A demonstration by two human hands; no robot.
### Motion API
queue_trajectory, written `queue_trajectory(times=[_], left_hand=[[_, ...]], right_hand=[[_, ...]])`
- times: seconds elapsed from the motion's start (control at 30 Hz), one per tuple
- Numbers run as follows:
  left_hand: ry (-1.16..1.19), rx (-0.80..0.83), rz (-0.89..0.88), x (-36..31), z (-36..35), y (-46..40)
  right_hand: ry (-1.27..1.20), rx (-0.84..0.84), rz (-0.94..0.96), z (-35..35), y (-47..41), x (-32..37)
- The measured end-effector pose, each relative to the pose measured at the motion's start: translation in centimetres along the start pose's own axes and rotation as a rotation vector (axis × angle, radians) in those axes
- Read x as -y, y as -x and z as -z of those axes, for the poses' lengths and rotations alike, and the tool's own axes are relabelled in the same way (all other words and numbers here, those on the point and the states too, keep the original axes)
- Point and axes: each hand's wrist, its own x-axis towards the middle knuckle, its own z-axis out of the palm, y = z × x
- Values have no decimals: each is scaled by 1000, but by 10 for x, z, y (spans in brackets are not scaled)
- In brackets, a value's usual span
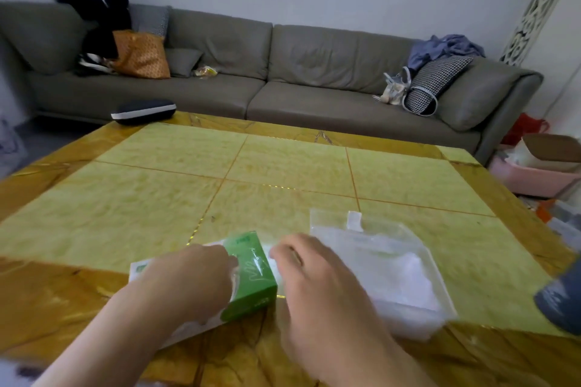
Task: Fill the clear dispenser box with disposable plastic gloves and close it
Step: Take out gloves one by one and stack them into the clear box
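While both hands work at the near edge of the table (283, 166), a glossy surface of pale yellow-green stone panels framed by amber veined borders, the green and white box (251, 273) lies between them. It is a rectangular carton with a smooth green end printed with a white hand outline, and thin clear film shows around it. The left hand (185, 280) lies over the box's white part with its fingers (217, 256) curled down onto the top at the edge of the green section, gripping it. The right hand (317, 286) is just right of the box, its fingers (283, 253) bent toward the box's far right corner; whether they pinch anything cannot be told through the blur. Just beyond and right of that hand lies a clear plastic bag (386, 261), crinkled and translucent, with whitish folded film inside and a small white tab at its top edge. A dark oval case (143, 110) rests at the table's far left corner, before a grey sofa (251, 72).
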Motion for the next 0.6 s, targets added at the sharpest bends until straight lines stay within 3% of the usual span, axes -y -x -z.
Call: queue_trajectory(times=[0.13,0.27,0.43,0.6], left_hand=[[-5,36,-85,2,-15,-11],[172,-51,-135,6,-20,-15],[166,53,-141,6,-19,-20],[295,-48,-130,7,-24,-28]], right_hand=[[51,172,35,-57,-6,15],[152,22,-6,-95,-9,13],[196,-12,-78,-99,-9,19],[229,-28,-104,-101,-8,16]])
